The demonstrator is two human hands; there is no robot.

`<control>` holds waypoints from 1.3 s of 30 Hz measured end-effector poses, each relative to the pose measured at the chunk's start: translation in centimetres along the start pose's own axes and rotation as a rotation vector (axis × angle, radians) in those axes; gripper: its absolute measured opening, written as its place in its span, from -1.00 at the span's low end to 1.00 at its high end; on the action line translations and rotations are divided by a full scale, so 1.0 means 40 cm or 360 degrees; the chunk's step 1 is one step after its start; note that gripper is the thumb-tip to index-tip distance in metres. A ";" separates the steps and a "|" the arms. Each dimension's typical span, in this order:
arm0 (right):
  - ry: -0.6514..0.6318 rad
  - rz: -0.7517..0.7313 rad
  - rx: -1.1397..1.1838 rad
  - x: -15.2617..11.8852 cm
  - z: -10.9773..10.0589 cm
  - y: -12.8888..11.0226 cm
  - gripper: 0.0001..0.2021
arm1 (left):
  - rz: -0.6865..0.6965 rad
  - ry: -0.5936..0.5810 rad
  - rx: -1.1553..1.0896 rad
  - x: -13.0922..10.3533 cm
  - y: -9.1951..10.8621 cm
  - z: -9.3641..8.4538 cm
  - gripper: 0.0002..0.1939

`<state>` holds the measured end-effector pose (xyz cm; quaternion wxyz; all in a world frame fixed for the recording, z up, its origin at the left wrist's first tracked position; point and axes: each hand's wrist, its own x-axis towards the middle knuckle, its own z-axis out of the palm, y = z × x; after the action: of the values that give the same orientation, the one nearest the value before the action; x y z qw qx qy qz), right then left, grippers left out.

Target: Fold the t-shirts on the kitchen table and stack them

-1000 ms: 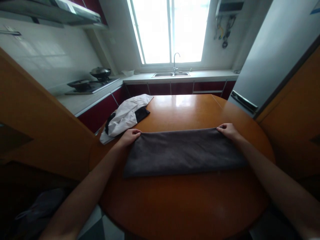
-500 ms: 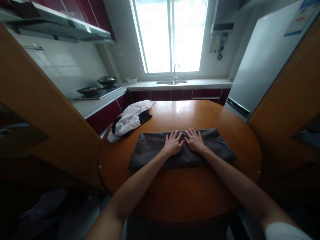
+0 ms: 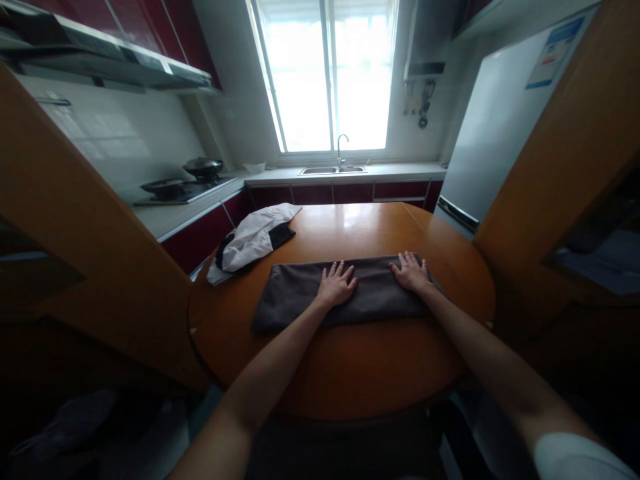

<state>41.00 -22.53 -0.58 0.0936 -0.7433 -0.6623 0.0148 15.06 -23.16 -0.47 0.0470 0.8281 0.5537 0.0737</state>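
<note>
A dark grey folded cloth (image 3: 295, 293) lies flat as a wide strip across the wooden table (image 3: 370, 373). My left hand (image 3: 337, 284) rests palm down near the cloth's middle, fingers spread. Toward the right end of the cloth, my right hand (image 3: 411, 272) also lies flat with its fingers apart. Neither hand grips the fabric. The cloth's right end is partly hidden behind my right hand and forearm.
A crumpled white and black garment (image 3: 255, 237) sits at the table's far left edge. Beyond the table are a counter with a sink (image 3: 333, 171), a stove with pans (image 3: 203, 167) on the left, and a fridge (image 3: 493, 133) on the right.
My right hand has slid right along the cloth, away from my left hand, which stays near the middle. The whole view has shifted slightly.
</note>
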 end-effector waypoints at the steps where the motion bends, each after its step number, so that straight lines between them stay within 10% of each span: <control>1: -0.0050 0.0038 0.0023 0.005 -0.001 0.016 -0.26 | -0.0004 -0.0002 -0.0002 0.001 -0.001 0.002 -0.34; 9: -0.0047 0.0179 0.0016 0.025 -0.014 0.036 -0.25 | -0.0015 0.0064 -0.0202 0.011 -0.029 -0.033 -0.41; 14: 0.0188 0.0097 0.0100 0.022 -0.013 -0.054 -0.25 | -0.0200 0.0191 -0.0140 -0.016 -0.154 -0.076 -0.48; 19: -0.0022 0.0038 0.0138 0.009 0.035 -0.131 -0.27 | -0.0561 0.0139 -0.0067 -0.037 -0.276 -0.085 -0.38; 31: -0.0006 0.0112 0.0262 0.025 0.040 -0.085 -0.31 | -0.0860 0.0311 -0.0233 -0.051 -0.388 -0.092 -0.39; 39: 0.0310 0.0309 0.0311 0.034 0.009 -0.009 -0.33 | -0.0561 0.0496 -0.0128 -0.022 -0.255 -0.105 -0.35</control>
<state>40.76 -21.10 -0.72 0.2273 -0.7891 -0.5705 0.0158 4.70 -20.11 1.97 0.0061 0.6948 0.6869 0.2132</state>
